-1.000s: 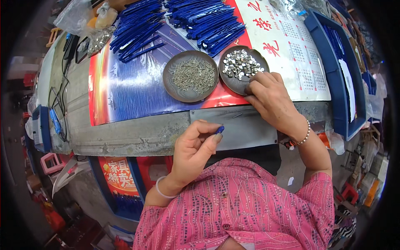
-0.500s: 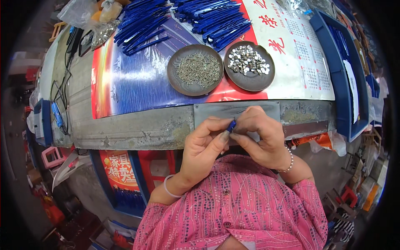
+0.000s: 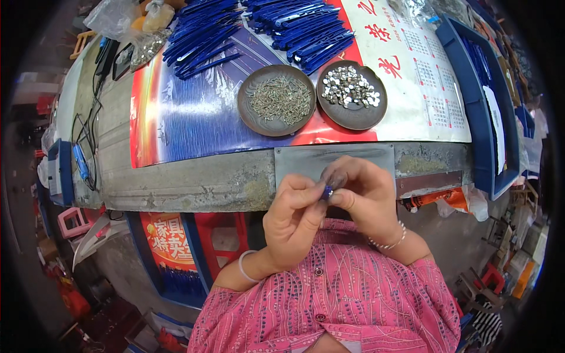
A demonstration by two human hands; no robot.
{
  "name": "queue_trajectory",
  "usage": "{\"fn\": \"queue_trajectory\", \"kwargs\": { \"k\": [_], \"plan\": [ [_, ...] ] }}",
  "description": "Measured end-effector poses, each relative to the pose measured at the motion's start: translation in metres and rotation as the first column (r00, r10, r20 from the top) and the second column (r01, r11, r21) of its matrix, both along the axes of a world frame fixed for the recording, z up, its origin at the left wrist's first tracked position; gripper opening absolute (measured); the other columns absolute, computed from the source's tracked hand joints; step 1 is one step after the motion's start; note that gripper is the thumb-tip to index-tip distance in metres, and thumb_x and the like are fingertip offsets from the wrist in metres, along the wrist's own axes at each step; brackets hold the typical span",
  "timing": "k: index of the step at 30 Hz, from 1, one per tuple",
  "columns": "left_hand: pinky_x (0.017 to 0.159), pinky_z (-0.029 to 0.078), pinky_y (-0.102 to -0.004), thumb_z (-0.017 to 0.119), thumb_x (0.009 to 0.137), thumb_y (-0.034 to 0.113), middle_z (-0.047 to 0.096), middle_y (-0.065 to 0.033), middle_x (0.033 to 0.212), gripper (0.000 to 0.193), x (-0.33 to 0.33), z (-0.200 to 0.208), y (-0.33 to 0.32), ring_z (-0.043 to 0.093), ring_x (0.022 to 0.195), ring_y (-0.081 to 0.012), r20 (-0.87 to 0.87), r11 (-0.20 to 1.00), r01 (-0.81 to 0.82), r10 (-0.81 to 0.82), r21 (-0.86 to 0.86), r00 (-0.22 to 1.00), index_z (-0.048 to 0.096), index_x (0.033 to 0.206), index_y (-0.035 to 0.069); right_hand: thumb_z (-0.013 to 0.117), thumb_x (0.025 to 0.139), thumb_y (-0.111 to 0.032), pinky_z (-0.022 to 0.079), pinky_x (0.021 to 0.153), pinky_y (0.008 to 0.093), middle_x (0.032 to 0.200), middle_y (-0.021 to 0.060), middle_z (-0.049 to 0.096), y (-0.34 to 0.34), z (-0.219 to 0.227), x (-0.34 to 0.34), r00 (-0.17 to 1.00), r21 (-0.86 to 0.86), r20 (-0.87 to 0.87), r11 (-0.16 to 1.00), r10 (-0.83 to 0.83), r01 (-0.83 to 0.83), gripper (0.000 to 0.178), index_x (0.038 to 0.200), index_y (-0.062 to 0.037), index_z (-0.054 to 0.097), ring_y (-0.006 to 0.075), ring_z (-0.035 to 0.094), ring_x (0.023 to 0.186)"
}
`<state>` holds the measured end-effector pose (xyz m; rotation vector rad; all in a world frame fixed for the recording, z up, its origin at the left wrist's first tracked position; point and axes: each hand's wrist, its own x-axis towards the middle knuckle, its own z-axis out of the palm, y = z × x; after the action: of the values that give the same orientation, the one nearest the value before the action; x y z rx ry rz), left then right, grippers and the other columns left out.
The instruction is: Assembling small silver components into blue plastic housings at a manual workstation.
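My left hand (image 3: 294, 212) and my right hand (image 3: 363, 197) meet over the near edge of the bench. Between their fingertips is a small dark-blue piece (image 3: 327, 192), pinched from both sides. Most of it is covered by the fingers, and a tiny bright spot shows on its end. Behind my hands lies a grey metal plate (image 3: 288, 162) at the bench edge. Farther back stand a brown dish of thin metal pins (image 3: 253, 120) and, to its right, a brown dish of shiny round metal discs (image 3: 358, 120).
Two heaps of long blue pieces (image 3: 203, 35) lie at the back on a poster (image 3: 176, 135). A blue crate (image 3: 491, 141) stands at the right. Another blue crate (image 3: 197, 259) with blue pieces is below the bench at left. Black cables (image 3: 88, 129) lie at the left end.
My right hand has shifted slightly left and lower, its fingers closing around the blue piece. The piece now shows less of its length and is turned end-on.
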<state>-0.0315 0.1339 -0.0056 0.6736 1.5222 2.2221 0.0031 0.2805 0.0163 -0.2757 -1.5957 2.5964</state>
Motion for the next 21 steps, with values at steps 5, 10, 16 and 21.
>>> {"fn": "queue_trajectory", "kwargs": {
  "k": [5,10,16,21],
  "plan": [
    [0.058,0.044,-0.0194,0.053,0.089,-0.007,0.048,-0.0118,0.102,0.027,0.005,0.002,0.009,0.051,0.068,-0.0099,-0.272,0.956,-0.289,0.289,0.040,0.918,0.054,0.115,0.001,0.069,0.075,0.000,0.052,0.062,0.0307,0.086,0.0138,0.064,-0.016,0.012,-0.002,0.911,0.638,-0.391,0.675,-0.129,0.370,0.016,0.089,0.0009,0.062,0.0242,0.063,0.071],
    [0.070,0.043,-0.0222,0.053,0.090,-0.002,0.047,-0.0125,0.105,0.031,0.004,0.001,-0.001,0.048,0.082,-0.0133,-0.339,0.968,-0.238,0.198,-0.079,0.920,0.048,0.120,0.004,0.070,0.075,-0.003,0.051,0.061,0.0314,0.083,0.0138,0.063,-0.014,0.011,-0.003,0.913,0.753,-0.407,0.552,-0.035,0.357,0.014,0.085,0.0006,0.061,0.0249,0.062,0.069],
    [0.066,0.043,-0.0208,0.056,0.087,-0.007,0.051,-0.0122,0.099,0.027,0.007,0.006,0.002,0.051,0.079,-0.0132,-0.215,0.979,-0.196,0.180,-0.053,0.960,0.058,0.112,-0.001,0.067,0.080,-0.016,0.043,0.051,0.0345,0.072,0.0119,0.057,-0.011,-0.005,-0.007,0.885,0.789,-0.465,0.466,0.026,0.400,0.020,0.073,-0.0011,0.055,0.0259,0.054,0.058],
    [0.068,0.042,-0.0189,0.054,0.088,-0.008,0.050,-0.0103,0.101,0.027,0.007,0.005,-0.001,0.050,0.080,-0.0109,-0.151,0.988,-0.135,0.123,-0.073,0.981,0.058,0.113,-0.002,0.064,0.082,-0.022,0.037,0.046,0.0376,0.061,0.0107,0.046,-0.007,-0.006,-0.006,0.928,0.884,-0.353,0.367,0.118,0.289,0.030,0.066,-0.0016,0.047,0.0287,0.046,0.051]
  ]
}}
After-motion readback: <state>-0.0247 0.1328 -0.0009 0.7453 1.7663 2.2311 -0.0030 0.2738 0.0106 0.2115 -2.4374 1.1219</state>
